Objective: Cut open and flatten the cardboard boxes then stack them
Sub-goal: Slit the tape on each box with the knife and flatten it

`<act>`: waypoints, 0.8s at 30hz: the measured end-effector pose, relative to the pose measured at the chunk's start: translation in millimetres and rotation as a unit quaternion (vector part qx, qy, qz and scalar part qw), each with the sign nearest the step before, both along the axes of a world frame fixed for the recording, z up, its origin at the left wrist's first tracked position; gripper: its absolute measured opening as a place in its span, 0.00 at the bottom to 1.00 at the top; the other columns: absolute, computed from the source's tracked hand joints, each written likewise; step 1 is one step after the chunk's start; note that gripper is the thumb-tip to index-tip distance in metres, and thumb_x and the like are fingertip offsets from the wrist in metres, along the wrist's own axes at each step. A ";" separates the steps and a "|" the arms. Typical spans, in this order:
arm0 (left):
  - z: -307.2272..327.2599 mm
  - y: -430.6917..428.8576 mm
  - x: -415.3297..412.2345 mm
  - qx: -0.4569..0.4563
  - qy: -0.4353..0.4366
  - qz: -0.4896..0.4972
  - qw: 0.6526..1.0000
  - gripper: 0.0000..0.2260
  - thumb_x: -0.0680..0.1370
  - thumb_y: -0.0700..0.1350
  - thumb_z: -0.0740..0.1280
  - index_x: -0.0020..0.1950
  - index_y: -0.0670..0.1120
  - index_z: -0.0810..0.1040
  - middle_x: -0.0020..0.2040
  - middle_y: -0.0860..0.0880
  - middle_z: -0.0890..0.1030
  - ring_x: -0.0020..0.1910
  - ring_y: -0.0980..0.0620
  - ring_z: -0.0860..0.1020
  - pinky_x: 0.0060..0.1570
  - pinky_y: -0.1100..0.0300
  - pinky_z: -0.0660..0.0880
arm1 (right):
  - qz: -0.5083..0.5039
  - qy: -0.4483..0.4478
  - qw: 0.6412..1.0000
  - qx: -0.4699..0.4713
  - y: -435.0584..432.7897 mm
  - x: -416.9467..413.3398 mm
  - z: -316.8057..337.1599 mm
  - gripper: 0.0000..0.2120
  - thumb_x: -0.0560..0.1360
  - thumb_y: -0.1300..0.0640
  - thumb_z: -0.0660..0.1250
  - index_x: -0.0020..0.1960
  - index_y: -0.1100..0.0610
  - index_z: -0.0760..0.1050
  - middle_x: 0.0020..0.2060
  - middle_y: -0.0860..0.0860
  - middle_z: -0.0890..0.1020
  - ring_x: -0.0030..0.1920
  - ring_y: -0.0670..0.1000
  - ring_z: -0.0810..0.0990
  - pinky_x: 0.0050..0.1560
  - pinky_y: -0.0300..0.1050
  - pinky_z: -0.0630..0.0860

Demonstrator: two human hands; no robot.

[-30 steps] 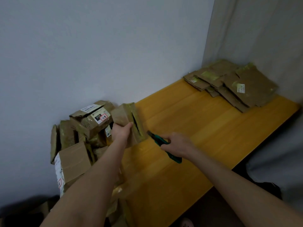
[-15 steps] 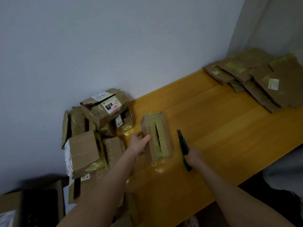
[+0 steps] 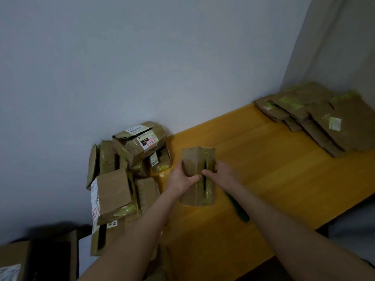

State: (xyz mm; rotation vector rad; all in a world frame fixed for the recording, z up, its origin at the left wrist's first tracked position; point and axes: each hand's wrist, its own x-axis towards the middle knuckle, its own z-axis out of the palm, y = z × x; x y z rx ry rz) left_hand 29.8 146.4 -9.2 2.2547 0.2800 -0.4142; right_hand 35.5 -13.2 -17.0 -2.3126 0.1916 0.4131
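Since half a second ago the right hand [image 3: 221, 173] has let go of the green cutter [image 3: 240, 209] and joined the left hand [image 3: 182, 177] on the small box [image 3: 194, 159]. On the yellow table [image 3: 284, 179], flattened cardboard [image 3: 334, 122] lies at 2 o'clock and uncut boxes [image 3: 140, 145] are piled at 9. The small box stands mid-table, both hands curled round its sides, with the cutter at its 4 o'clock.

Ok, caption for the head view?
Left hand and right hand grip a slit cardboard box on yellow table; green utility knife alongside.
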 end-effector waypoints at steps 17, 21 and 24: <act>3.5 32.1 -5.2 -0.144 0.135 -0.048 0.979 0.33 0.75 0.45 0.71 0.77 0.51 0.61 0.60 0.45 0.79 0.55 0.45 0.80 0.48 0.51 0.81 | -0.008 0.098 0.977 0.192 -28.8 -18.6 17.3 0.07 0.80 0.63 0.58 0.46 0.64 0.73 0.38 0.55 0.76 0.38 0.50 0.77 0.34 0.37 0.76; 2.4 35.0 -5.6 -0.165 0.151 -0.056 0.973 0.32 0.76 0.45 0.69 0.77 0.52 0.61 0.54 0.45 0.80 0.48 0.49 0.81 0.39 0.56 0.80 | -0.030 0.104 0.964 0.242 -32.6 -20.9 17.8 0.07 0.80 0.63 0.59 0.48 0.63 0.75 0.41 0.54 0.79 0.40 0.48 0.79 0.34 0.36 0.76; 0.3 34.9 -7.3 -0.183 0.153 -0.044 0.970 0.30 0.77 0.45 0.68 0.77 0.53 0.60 0.54 0.45 0.81 0.51 0.47 0.82 0.46 0.53 0.81 | -0.055 0.108 0.954 0.274 -34.3 -20.0 17.7 0.06 0.81 0.63 0.58 0.51 0.61 0.74 0.46 0.55 0.79 0.44 0.49 0.79 0.38 0.39 0.77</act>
